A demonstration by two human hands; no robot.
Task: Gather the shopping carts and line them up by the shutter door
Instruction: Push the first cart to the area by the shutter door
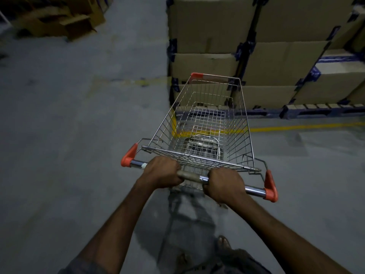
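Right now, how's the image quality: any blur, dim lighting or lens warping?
Head view: dim, darker toward the corners; loose cardboard top left is motion-smeared; stacked boxes lean from wide-angle distortion; the cart, left hand and right hand look fairly sharp.

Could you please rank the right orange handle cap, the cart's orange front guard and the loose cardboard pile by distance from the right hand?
1. Orange plastic handle cap, just beside the right hand.
2. Orange front guard, on the basket's far rim.
3. Loose brown cardboard pile, far left.
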